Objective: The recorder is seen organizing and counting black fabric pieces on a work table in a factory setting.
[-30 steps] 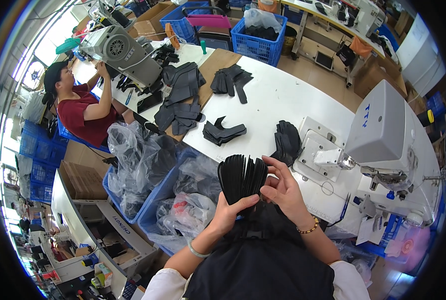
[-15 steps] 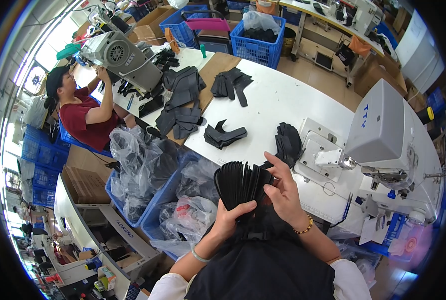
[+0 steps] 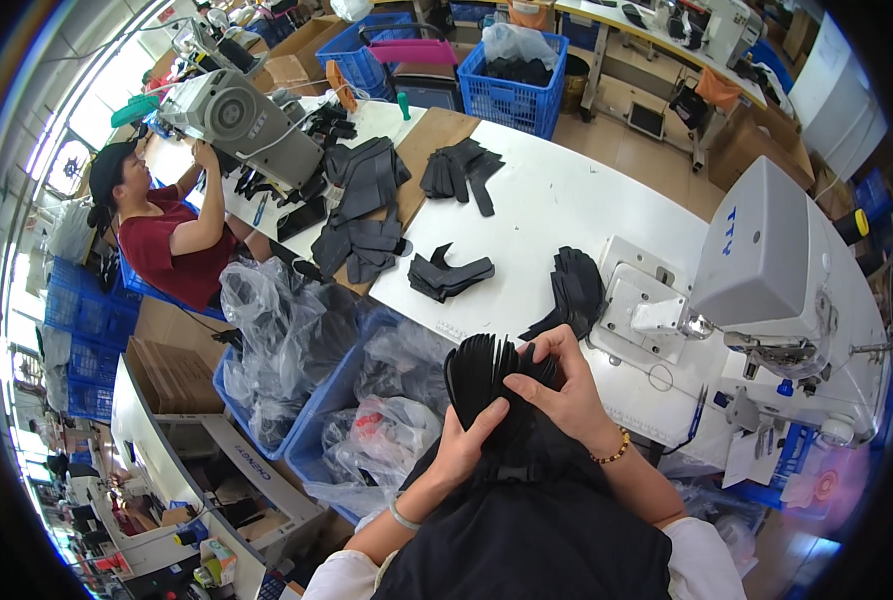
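A fanned stack of black cut pieces (image 3: 479, 368) is held up in front of my chest. My left hand (image 3: 461, 440) grips its lower left side, thumb across the front. With thumb and fingers pinched on the stack's right edge, my right hand (image 3: 563, 385) holds it too. Beyond my hands, on the white table (image 3: 557, 190), lies a small pile of black pieces (image 3: 450, 272). Another black stack (image 3: 575, 290) rests beside the sewing machine's (image 3: 757, 260) base. Farther back are a fanned bundle (image 3: 463, 172) and larger dark pieces (image 3: 365, 190) on a brown board.
Blue crates (image 3: 312, 420) with clear plastic bags stand left of my lap. At the far left a person in a red shirt (image 3: 172, 235) works at another sewing machine (image 3: 242, 125). A blue crate (image 3: 515, 95) sits behind the table. Blue-handled tweezers (image 3: 697, 412) lie at the near right.
My right hand has come down and closed on the right edge of the stack; its fingers were raised and spread before. The stack has shifted slightly right and down with my left hand.
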The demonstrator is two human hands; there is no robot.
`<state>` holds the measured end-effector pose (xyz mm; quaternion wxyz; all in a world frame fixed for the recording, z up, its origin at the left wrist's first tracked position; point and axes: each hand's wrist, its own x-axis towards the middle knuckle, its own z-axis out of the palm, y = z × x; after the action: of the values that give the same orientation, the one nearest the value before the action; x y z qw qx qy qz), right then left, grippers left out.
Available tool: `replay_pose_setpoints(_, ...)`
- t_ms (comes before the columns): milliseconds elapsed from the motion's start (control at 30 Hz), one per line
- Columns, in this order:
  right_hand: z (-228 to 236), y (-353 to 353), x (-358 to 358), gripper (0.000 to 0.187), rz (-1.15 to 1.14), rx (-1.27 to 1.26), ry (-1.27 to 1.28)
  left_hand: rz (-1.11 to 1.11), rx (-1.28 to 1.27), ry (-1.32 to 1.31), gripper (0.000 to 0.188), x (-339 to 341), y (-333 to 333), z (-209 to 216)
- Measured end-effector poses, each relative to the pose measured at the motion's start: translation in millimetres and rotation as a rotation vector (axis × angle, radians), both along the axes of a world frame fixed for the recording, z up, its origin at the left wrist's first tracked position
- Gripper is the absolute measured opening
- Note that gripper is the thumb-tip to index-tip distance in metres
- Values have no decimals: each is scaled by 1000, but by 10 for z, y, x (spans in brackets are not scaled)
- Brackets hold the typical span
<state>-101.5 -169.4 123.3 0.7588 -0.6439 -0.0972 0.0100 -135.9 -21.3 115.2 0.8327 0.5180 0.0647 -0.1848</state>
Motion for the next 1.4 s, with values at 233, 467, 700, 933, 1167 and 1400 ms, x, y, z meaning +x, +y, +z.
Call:
replay_pose_setpoints(233,13,20,7,33,10,43,28,33,67,-34,40,14,23,-54)
replay_pose_setpoints(467,-31,22,-11,30,30,83,51,25,-10,23,40,4,57,-92)
replay_pose_setpoints(700,-19,12,-18,26,57,32,123,56,71,-68,38,28,36,-157)
replay_pose_setpoints(933,-27,-54,91,45,29,-212,-200,46,69,-47,36,12,17,-144)
replay_pose_setpoints(1167,-63,-46,13,34,13,-127,-37,55,74,-42,36,4,26,-162)
replay_pose_setpoints(1400,-9,1,13,34,-25,-197,-88,-41,100,-17,45,-32,47,-128)
